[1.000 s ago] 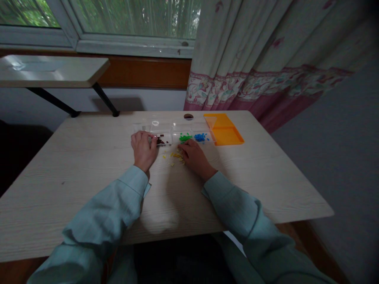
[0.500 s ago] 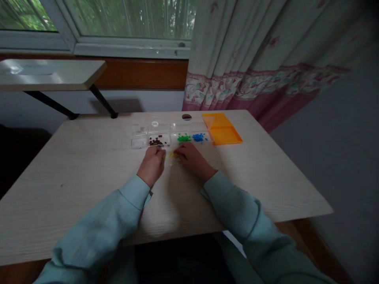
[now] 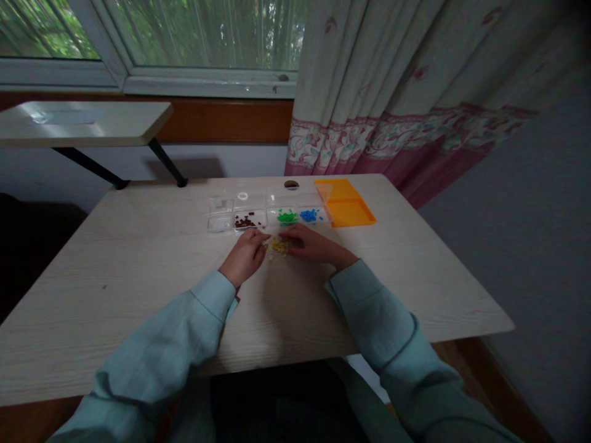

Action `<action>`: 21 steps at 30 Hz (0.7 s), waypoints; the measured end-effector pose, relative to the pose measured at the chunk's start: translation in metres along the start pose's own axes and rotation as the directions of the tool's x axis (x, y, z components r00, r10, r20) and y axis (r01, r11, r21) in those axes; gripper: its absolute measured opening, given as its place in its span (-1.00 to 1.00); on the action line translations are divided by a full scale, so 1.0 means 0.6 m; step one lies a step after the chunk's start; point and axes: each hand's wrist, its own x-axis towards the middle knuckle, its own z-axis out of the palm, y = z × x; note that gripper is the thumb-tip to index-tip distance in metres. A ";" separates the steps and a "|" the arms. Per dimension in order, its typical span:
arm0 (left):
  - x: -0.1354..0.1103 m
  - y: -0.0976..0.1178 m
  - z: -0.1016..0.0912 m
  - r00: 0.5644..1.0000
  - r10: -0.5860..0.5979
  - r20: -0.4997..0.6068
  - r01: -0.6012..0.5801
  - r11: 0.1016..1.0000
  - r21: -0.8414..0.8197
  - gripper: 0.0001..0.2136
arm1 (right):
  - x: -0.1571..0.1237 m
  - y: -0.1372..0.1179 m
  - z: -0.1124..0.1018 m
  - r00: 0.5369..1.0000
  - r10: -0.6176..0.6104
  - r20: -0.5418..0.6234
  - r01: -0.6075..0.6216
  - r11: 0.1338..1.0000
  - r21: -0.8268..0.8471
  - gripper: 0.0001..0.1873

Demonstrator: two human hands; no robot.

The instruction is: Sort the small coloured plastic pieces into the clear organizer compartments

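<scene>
The left hand (image 3: 244,255) rests on its side at the near edge of a small heap of yellow pieces (image 3: 278,245), thumb and forefinger brought close together at the heap's left side. The right hand (image 3: 311,245) faces it from the other side, its fingers curled in a narrow bend over the right part of the heap; the pieces are so tiny and the light so dim that I cannot tell whether either hand pinches any of them. Loose blue-green sleeves (image 3: 170,341) cover both forearms. The yellow heap lies directly on the pale wooden table (image 3: 138,264), just in front of a clear compartment box (image 3: 220,223). Inside the box, dark brown pieces (image 3: 247,220) are scattered left of the middle, with green pieces (image 3: 287,216) to their right and blue pieces (image 3: 310,215) beyond those. An orange tray (image 3: 353,212) adjoins the box's right end. Behind the box is a round dark hole (image 3: 291,184) near the table's back edge. A raised shelf (image 3: 92,120) stands at the back left, below a window (image 3: 207,31), and a flowered curtain (image 3: 360,92) hangs at the right.
</scene>
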 end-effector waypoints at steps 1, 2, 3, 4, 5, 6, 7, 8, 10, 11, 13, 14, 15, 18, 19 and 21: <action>-0.001 -0.002 -0.006 1.000 -0.003 0.025 0.004 1.000 -0.008 -0.71 | -0.004 0.002 -0.005 1.000 -0.006 0.018 0.006 1.000 0.008 -0.53; -0.003 -0.005 -0.013 0.998 -0.001 0.066 0.002 1.000 -0.019 -0.69 | -0.008 0.004 -0.008 1.000 -0.010 0.029 0.010 1.000 0.013 -0.48; -0.005 -0.009 -0.018 0.994 0.006 0.110 -0.003 1.000 -0.030 -0.64 | -0.011 0.006 -0.010 0.999 -0.013 0.032 0.012 1.000 0.014 -0.47; -0.006 -0.012 -0.022 0.989 0.014 0.146 -0.009 0.999 -0.038 -0.59 | -0.014 0.007 -0.010 1.000 -0.014 0.028 0.013 1.000 0.013 -0.47; -0.007 -0.015 -0.024 0.986 0.019 0.167 -0.013 0.999 -0.040 -0.55 | -0.016 0.007 -0.009 1.000 -0.015 0.019 0.014 1.000 0.011 -0.50; -0.007 -0.018 -0.025 0.985 0.020 0.174 -0.014 0.999 -0.035 -0.53 | -0.018 0.007 -0.008 1.000 -0.017 0.009 0.017 1.000 0.009 -0.52; -0.007 -0.019 -0.024 0.985 0.016 0.172 -0.012 1.000 -0.026 -0.54 | -0.018 0.007 -0.005 1.000 -0.018 0.001 0.018 1.000 0.008 -0.55; -0.005 -0.020 -0.023 0.986 0.010 0.167 -0.007 1.000 -0.018 -0.57 | -0.018 0.007 -0.003 1.000 -0.019 -0.007 0.019 1.000 0.008 -0.58; 0.003 -0.018 -0.018 0.986 0.003 0.169 -0.001 1.000 -0.008 -0.61 | -0.017 0.007 0.000 1.000 -0.022 -0.019 0.022 1.000 0.007 -0.63; 0.008 -0.016 -0.016 0.984 0.005 0.180 -0.004 1.000 -0.008 -0.63 | -0.015 0.007 0.001 0.999 -0.025 -0.022 0.025 1.000 0.004 -0.65; 0.020 -0.009 -0.012 0.978 0.016 0.209 -0.014 1.000 -0.011 -0.68 | -0.013 0.008 0.001 0.999 -0.038 -0.027 0.038 0.999 -0.007 -0.68; 0.025 -0.005 -0.010 0.975 0.024 0.222 -0.022 1.000 -0.013 -0.71 | -0.011 0.009 0.001 0.998 -0.049 -0.028 0.048 0.999 -0.013 -0.69; 0.030 -0.002 -0.008 0.972 0.033 0.231 -0.031 0.999 -0.015 -0.74 | -0.010 0.010 0.000 0.998 -0.058 -0.029 0.057 0.998 -0.019 -0.71; 0.037 0.000 -0.002 0.973 0.061 0.223 -0.053 0.998 -0.038 -0.79 | -0.005 0.009 -0.001 0.997 -0.076 -0.029 0.075 0.996 -0.038 -0.75; 0.037 -0.001 0.000 0.975 0.069 0.212 -0.060 0.997 -0.051 -0.79 | -0.004 0.009 -0.001 0.997 -0.076 -0.030 0.075 0.996 -0.045 -0.76; 0.035 -0.006 0.003 0.978 0.084 0.190 -0.071 0.995 -0.075 -0.77 | -0.001 0.007 0.000 0.997 -0.072 -0.039 0.070 0.996 -0.057 -0.78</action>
